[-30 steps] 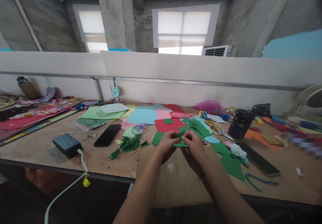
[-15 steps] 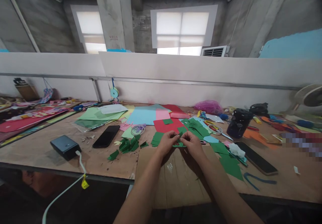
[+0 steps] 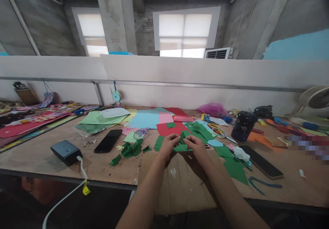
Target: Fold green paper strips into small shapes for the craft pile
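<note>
Between my two hands is a small piece of green paper, pinched at both sides above the far end of a cardboard sheet. My left hand has thumb and fingertips closed on its left side. On the other side my right hand pinches it in the same way. Fingers cover part of the piece, so its exact shape is unclear. Another green strip lies just beneath the hands. Green squares are spread behind them, and a pile of folded green pieces lies to the left.
Left of the cardboard are a black phone and a dark box-shaped charger with a white cable. To the right stand a dark cup and another phone. Red paper and light blue paper lie behind.
My hands have drawn slightly apart, and more of the green paper between the fingertips now shows. The view has shifted slightly; the things on the table look unmoved.
</note>
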### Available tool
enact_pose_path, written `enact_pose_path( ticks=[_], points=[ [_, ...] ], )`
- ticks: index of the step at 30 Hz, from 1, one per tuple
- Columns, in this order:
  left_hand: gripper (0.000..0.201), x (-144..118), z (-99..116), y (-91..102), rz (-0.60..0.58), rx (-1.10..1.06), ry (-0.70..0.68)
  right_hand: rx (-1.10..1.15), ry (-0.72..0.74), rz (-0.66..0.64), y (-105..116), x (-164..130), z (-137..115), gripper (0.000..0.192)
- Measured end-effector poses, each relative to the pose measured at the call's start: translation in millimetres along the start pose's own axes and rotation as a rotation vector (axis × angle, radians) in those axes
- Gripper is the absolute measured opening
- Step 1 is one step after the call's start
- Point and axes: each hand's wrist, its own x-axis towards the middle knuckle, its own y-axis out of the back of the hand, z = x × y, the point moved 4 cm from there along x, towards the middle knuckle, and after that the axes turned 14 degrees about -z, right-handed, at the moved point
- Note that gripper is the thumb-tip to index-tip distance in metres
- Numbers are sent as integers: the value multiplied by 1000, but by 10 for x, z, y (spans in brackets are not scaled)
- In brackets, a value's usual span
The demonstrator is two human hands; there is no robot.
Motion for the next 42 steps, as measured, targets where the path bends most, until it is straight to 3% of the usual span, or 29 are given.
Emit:
enact_pose_path(
  ticks=[7, 11, 15, 24, 42],
  points=[
    [34, 3, -12, -3, -10, 7, 17, -34, 21, 48, 48, 15, 52, 27],
    [34, 18, -52, 34, 54, -60, -6, 10, -56, -24, -14, 66, 189, 32],
    [36, 33, -85, 46, 56, -116, 4, -36, -36, -82, -50, 84, 232, 32],
    [34, 39, -72, 17, -10, -67, 18, -49, -26, -27, 3, 42, 92, 32],
    [40, 46, -128, 72, 82, -179, -6, 2, -20, 26, 1, 61, 188, 31]
  ],
)
